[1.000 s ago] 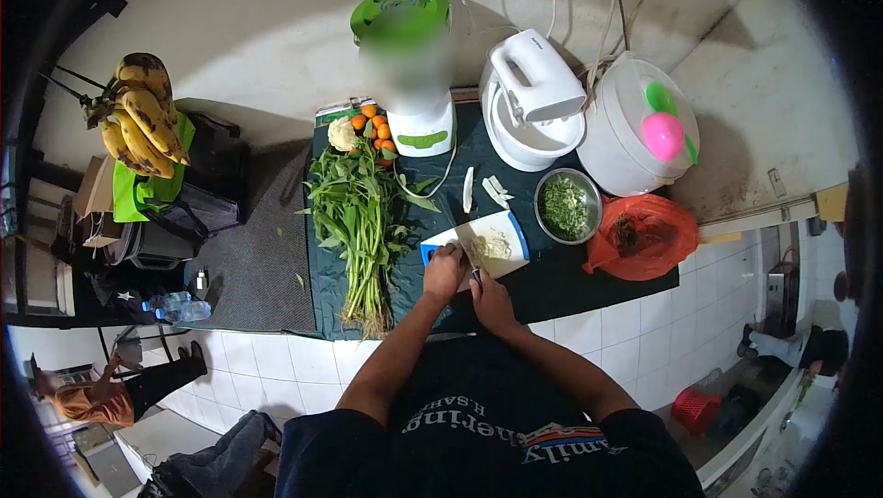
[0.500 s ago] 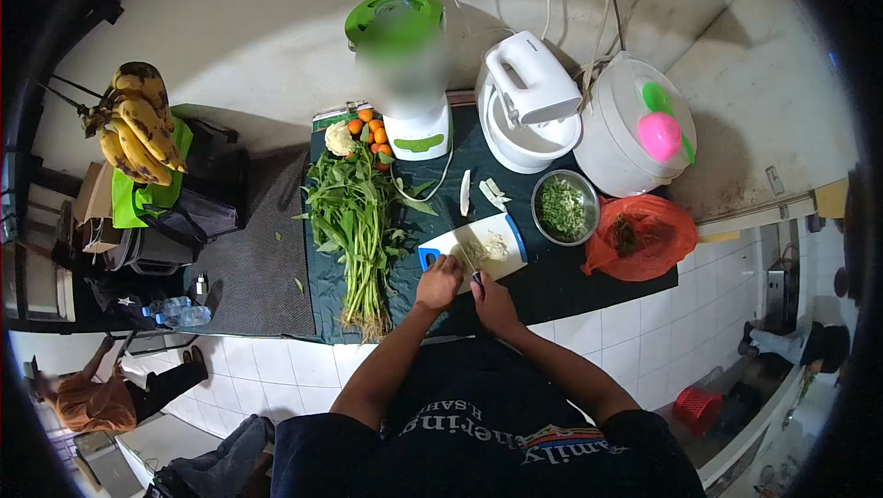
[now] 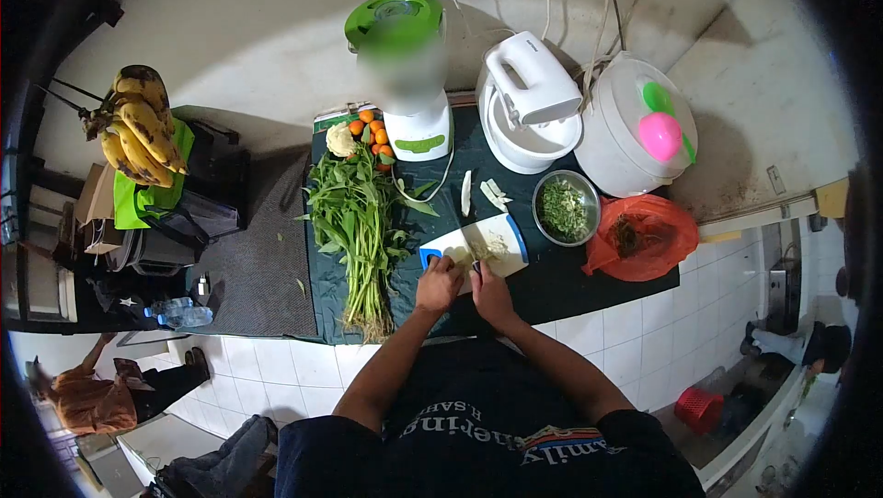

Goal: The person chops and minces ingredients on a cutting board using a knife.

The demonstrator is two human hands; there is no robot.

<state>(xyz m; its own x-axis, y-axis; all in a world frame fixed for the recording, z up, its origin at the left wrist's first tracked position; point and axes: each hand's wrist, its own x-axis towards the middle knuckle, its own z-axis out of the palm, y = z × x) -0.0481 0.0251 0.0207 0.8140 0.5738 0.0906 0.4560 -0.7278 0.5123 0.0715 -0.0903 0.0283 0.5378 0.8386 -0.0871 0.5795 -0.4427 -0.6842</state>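
Observation:
A white cutting board with blue ends lies near the table's front edge, with finely cut pale pieces on it. My right hand is closed around the dark handle of a knife, whose blade is hard to make out over the board. Close beside it, my left hand rests on the board's left part with fingers curled; what they press on is hidden. Behind the board lie a long white piece and several shorter white pieces. A metal bowl of chopped greens stands to the right.
Leafy greens lie left, below a cauliflower and orange vegetables. Behind stand a blender, a mixer and a white container. A red plastic bag is at right. A person stands far left.
The view has shifted slightly. My right hand has moved a little left, closer to my left hand, still on the knife. The person at far left has changed arm position.

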